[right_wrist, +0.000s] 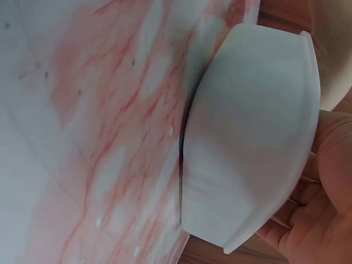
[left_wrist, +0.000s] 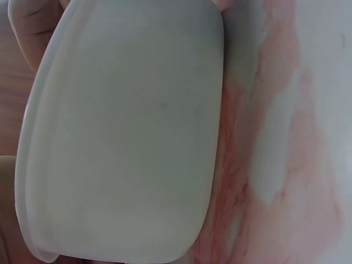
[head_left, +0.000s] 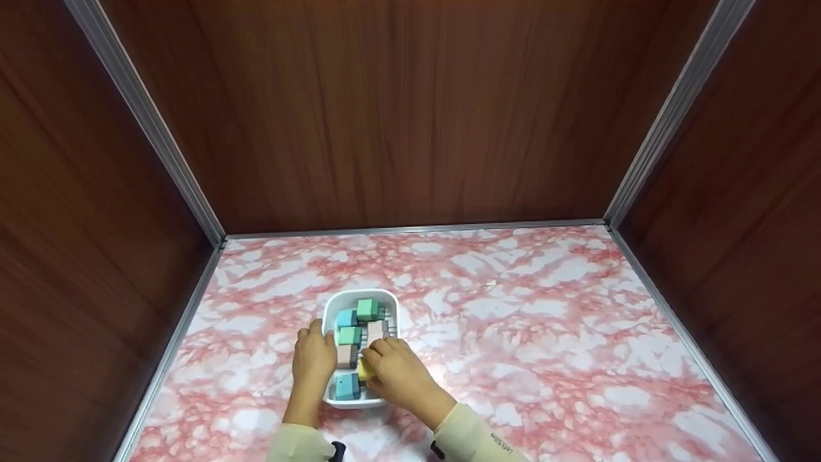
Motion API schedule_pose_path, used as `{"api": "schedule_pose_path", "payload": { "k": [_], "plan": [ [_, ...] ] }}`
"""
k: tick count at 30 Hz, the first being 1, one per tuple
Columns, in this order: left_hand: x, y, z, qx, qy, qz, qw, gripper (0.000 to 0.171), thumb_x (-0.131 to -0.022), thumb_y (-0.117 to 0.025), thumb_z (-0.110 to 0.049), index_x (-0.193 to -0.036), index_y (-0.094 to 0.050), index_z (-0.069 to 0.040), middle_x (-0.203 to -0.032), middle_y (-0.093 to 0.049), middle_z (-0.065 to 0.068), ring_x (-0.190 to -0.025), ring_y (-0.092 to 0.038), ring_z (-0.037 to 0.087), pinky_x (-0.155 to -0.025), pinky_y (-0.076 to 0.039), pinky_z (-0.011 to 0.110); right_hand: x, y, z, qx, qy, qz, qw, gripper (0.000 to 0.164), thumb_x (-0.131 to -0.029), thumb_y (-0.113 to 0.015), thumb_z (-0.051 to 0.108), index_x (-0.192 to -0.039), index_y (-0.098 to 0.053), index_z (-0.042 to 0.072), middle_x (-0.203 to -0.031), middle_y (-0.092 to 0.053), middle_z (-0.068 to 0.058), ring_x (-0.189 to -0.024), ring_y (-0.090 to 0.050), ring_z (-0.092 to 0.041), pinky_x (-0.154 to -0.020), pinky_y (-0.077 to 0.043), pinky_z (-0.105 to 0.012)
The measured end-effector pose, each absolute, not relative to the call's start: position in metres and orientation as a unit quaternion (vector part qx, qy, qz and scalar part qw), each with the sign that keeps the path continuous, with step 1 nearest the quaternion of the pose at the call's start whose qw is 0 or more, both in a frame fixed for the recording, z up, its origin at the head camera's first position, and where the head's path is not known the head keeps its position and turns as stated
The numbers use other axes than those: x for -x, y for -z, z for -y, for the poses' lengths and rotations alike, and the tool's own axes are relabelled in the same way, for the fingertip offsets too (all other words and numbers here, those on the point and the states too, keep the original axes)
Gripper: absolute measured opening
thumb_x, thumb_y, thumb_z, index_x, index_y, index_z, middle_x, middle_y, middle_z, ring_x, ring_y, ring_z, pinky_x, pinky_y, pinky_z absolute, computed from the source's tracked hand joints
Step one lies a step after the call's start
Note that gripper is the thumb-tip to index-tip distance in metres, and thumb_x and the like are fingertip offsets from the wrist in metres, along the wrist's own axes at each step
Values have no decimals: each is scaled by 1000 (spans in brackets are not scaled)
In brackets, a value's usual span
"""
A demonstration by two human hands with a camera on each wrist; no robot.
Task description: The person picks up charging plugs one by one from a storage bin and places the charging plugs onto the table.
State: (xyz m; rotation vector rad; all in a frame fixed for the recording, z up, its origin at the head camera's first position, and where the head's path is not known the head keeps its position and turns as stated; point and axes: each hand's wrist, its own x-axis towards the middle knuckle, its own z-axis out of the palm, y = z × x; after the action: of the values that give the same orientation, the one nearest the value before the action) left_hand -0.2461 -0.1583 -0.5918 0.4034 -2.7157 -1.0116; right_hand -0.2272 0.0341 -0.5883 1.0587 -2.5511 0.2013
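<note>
Fingers of the right hand (head_left: pixel 403 372) pinch the yellow block (head_left: pixel 365 369); ease it squarely, left hand (head_left: pixel 315 355), grip unclear, bracing the tray's (head_left: pixel 361 293) nine-o'clock rim.

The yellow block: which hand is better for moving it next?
Probably the right hand: its fingers are on the yellow block, inside the box. The left hand is farther from it, over at the box's left rim.
</note>
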Motion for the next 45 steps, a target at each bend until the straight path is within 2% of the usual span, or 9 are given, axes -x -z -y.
{"api": "schedule_pose_path", "payload": {
  "k": [4, 10, 17, 20, 25, 30, 36, 45],
  "plan": [
    [249, 594, 159, -137, 338, 924, 114, 38, -102, -54, -13, -136, -56, 5, -116, -60, 32, -102, -64, 51, -86, -51, 61, 227, 592, -32, -375, -79, 904, 189, 42, -73, -85, 29, -110, -71, 13, -103, -65, 1, -96, -60, -18, -88, -51, -35],
    [253, 598, 161, -132, 328, 929, 112, 38, -101, -51, -9, -135, -54, 8, -115, -62, 31, -102, -65, 50, -85, -51, 60, 229, 592, -28, -374, -91, 905, 183, 35, -71, -85, 24, -100, -70, 13, -96, -64, 2, -88, -60, -18, -83, -51, -35],
    [257, 599, 166, -136, 349, 925, 62, 35, -105, -42, -13, -131, -40, 10, -95, -70, 30, -87, -70, 47, -74, -52, 60, 232, 589, -25, -376, -89, 903, 188, 30, -71, -86, 23, -94, -69, 13, -92, -64, 1, -84, -60, -18, -82, -51, -35],
    [259, 598, 170, -130, 356, 924, 39, 35, -105, -39, -13, -129, -38, 12, -91, -69, 32, -86, -70, 47, -75, -52, 60, 233, 589, -24, -378, -92, 901, 191, 28, -71, -85, 22, -92, -68, 13, -90, -64, 1, -82, -60, -19, -81, -51, -36],
    [263, 600, 175, -110, 353, 928, 35, 42, -104, -40, -12, -134, -42, 17, -103, -67, 38, -100, -68, 51, -87, -52, 61, 233, 591, -24, -379, -96, 901, 188, 27, -71, -85, 21, -90, -67, 13, -88, -63, 1, -80, -60, -19, -80, -51, -36],
    [262, 605, 176, -121, 407, 904, 37, 43, -100, -46, -10, -138, -50, 11, -123, -64, 35, -116, -63, 50, -96, -49, 61, 233, 592, -25, -377, -95, 905, 173, 28, -71, -84, 21, -91, -67, 13, -89, -63, 1, -82, -59, -19, -82, -51, -35],
    [261, 610, 174, -126, 430, 893, 40, 41, -97, -48, -6, -135, -55, 8, -126, -65, 31, -118, -62, 48, -100, -47, 60, 232, 591, -30, -384, -122, 901, 160, 29, -72, -84, 20, -95, -68, 13, -94, -64, 1, -86, -59, -19, -84, -51, -35],
    [260, 608, 173, -124, 425, 895, 46, 41, -96, -47, -4, -134, -55, 9, -126, -64, 32, -120, -61, 49, -103, -45, 60, 235, 569, -48, -369, -192, 899, 141, 39, -78, -84, 18, -113, -69, 11, -107, -66, 2, -100, -61, -17, -94, -50, -35]
  ]
}}
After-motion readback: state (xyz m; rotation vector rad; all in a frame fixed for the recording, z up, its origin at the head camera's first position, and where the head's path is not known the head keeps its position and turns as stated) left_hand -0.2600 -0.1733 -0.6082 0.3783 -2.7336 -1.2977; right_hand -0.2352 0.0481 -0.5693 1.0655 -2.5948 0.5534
